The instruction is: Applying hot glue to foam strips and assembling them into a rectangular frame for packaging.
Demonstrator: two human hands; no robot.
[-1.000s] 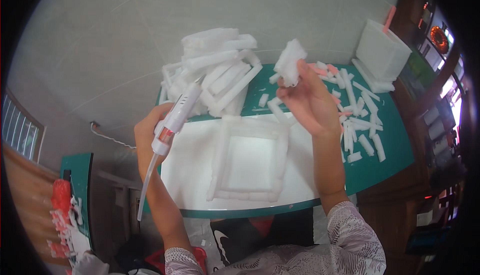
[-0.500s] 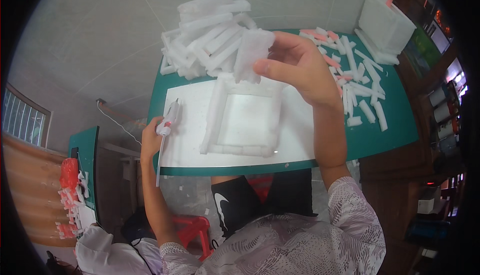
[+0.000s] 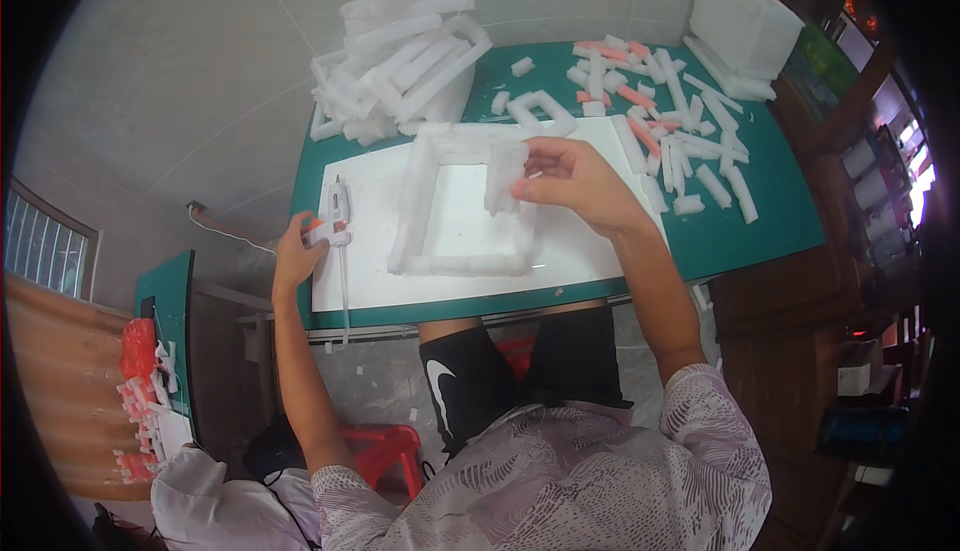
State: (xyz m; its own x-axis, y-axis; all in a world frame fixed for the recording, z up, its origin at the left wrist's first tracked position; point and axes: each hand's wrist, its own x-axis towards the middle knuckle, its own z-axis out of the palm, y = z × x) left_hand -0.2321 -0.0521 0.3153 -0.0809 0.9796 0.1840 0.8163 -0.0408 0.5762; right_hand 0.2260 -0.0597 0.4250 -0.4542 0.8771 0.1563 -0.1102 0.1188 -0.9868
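A rectangular frame of white foam strips (image 3: 408,213) lies on the white board (image 3: 590,241) in front of me. My right hand (image 3: 570,183) pinches a flat white foam piece (image 3: 505,179) between thumb and fingers, over the frame's right side. Whether the piece touches the frame is hard to tell. At the board's left edge, my left hand (image 3: 298,251) has its fingers around the handle of a white hot glue gun (image 3: 337,213) with orange-red parts. The gun's nozzle points away from me, and a long clear glue stick (image 3: 346,296) trails from its rear.
White foam frames (image 3: 400,66) are heaped at the back left of the green table (image 3: 790,201). Loose white and pink foam strips (image 3: 690,121) lie scattered on the right. A white foam box (image 3: 745,26) stands at the far right corner. A person in white (image 3: 220,501) is at lower left.
My right hand has brought the foam piece down and nearer, from in front of the heap to the frame's right side. The glue gun has turned slightly in my left hand.
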